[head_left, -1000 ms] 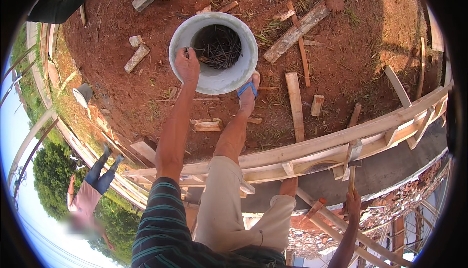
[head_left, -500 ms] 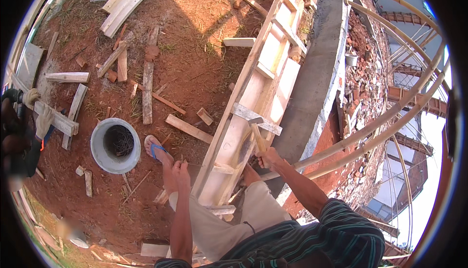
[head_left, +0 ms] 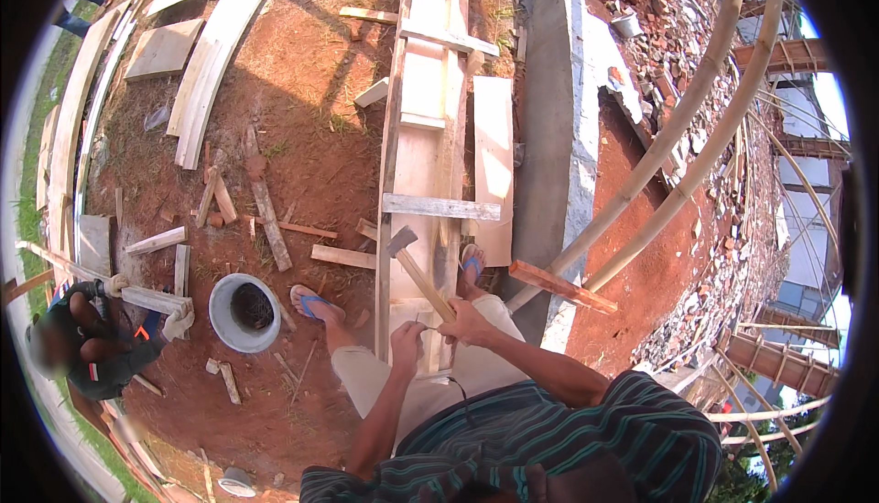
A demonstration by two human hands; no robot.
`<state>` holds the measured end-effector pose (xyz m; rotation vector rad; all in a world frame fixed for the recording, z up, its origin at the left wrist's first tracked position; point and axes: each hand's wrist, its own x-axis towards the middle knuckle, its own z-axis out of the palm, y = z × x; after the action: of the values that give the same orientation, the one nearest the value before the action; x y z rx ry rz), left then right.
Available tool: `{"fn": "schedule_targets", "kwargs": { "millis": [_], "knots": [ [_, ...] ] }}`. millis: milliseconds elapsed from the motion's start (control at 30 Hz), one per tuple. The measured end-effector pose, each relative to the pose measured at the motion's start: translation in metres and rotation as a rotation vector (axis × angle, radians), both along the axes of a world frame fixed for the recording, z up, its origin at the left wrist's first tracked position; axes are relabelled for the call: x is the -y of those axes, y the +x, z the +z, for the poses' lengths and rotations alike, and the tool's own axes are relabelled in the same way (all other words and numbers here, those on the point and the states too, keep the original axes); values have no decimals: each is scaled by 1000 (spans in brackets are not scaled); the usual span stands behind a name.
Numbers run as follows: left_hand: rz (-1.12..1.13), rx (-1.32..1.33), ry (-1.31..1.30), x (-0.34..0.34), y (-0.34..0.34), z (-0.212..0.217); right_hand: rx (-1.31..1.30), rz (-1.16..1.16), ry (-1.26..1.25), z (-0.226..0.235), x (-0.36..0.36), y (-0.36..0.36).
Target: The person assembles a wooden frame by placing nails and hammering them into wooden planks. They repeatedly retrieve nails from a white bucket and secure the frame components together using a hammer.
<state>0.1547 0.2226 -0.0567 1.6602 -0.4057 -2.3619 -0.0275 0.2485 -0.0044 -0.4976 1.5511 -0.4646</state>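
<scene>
My right hand (head_left: 467,323) is closed round the wooden handle of a hammer (head_left: 422,276), whose metal head points away from me over a long wooden formwork box (head_left: 417,169). Close beside it, my left hand (head_left: 406,343) is pinched on a thin, nail-like piece (head_left: 419,318), too small to make out fully. Both hands meet above the near end of the box, which runs away between my sandalled feet. A pale crosspiece (head_left: 441,206) spans its top just beyond the hammer head.
A grey bucket (head_left: 245,313) with dark, wiry contents stands left of my foot. Further left, a crouching person (head_left: 101,334) in gloves holds a timber. Wood scraps and boards lie about the red soil. On the right are a concrete beam (head_left: 547,137), bamboo poles (head_left: 673,151) and rubble.
My left hand has come up from beside my left leg to meet my right hand. The hammer head has left the crosspiece. The view has turned, bringing the box more upright in it.
</scene>
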Motion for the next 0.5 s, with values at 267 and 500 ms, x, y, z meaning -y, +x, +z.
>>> {"fn": "schedule_targets", "kwargs": {
  "millis": [267,500],
  "knots": [
    [-118,60,-447,11,8,10,-170,72,86,68,9,-26],
    [-309,-107,-641,71,92,55,-102,-84,147,63,27,83]
  ]
}}
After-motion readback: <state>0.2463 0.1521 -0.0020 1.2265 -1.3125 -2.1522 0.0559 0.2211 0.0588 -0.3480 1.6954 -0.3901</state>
